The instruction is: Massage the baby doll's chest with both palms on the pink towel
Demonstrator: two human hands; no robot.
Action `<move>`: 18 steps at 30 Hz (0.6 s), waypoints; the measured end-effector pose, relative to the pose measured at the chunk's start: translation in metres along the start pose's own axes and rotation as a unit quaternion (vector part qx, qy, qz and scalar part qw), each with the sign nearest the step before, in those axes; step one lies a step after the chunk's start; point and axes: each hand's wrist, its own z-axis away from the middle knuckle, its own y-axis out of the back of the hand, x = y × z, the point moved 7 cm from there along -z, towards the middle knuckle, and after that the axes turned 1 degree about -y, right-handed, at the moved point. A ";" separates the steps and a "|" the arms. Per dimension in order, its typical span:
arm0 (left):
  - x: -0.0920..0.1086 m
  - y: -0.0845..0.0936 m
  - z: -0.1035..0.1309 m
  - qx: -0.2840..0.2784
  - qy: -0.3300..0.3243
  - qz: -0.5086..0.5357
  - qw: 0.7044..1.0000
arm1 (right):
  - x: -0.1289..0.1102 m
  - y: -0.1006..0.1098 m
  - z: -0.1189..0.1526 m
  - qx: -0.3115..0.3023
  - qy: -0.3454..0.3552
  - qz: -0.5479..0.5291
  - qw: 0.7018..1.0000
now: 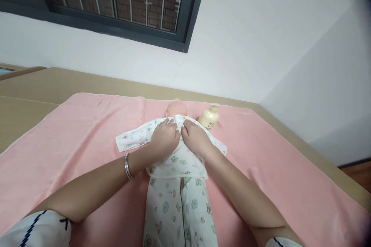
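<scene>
A baby doll lies on its back on a pink cloth (98, 123), its bald head (176, 108) toward the wall. It wears a white printed top (176, 166) with long sleeves spread to both sides, and matching trousers (166, 204). On the upper chest of the top rest my left hand (165, 136) and my right hand (195, 136), side by side with a small gap between them. Fingers of both are curled and pressed together at the collar; whether fabric is pinched in them is hidden. A cream pump bottle (209, 116) stands tilted in view beside the doll's right-hand shoulder.
Beneath the cloth is a tan surface (72, 81) whose far edge meets a white wall (232, 38). A dark-framed window (185, 27) with bars is above. Wooden flooring (358, 173) shows at the far right.
</scene>
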 end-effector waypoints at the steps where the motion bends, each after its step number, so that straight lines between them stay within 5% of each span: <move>1: -0.004 0.002 -0.004 -0.006 0.003 0.016 1.000 | -0.004 0.000 0.005 0.000 -0.003 0.013 1.000; 7: -0.022 -0.004 -0.015 -0.004 0.032 0.050 0.998 | -0.023 -0.002 0.021 -0.013 0.016 0.054 0.998; 18: -0.027 -0.019 0.000 0.143 0.032 0.090 0.985 | 0.006 -0.009 -0.008 0.003 0.003 -0.044 0.999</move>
